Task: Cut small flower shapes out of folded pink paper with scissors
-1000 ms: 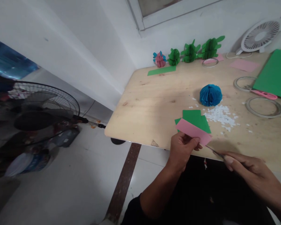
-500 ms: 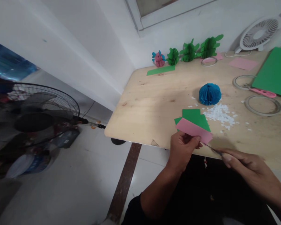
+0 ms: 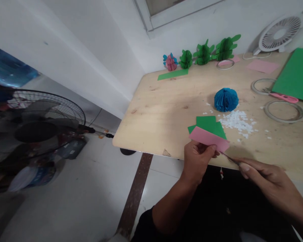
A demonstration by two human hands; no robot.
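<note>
Pink paper (image 3: pixel 208 138), held above the near edge of the table (image 3: pixel 161 114); I read its long axis as running from far left to near right, sloping toward the right hand (image 3: pixel 266 176). I find the scissors (image 3: pixel 231 159) pointing far left, their tips at the paper's near edge, close to its right end. Green paper (image 3: pixel 207 123) lies just beyond, partly hidden by the pink paper; white scraps (image 3: pixel 237 123) are scattered to its right, with a blue paper ball (image 3: pixel 226 100) farther off. The left hand (image 3: pixel 197 158) pinches the pink paper's near edge, thumb on top, other fingers mostly hidden beneath. The right hand's fingers are closed around the scissors; I cannot tell how far the blades are parted.
</note>
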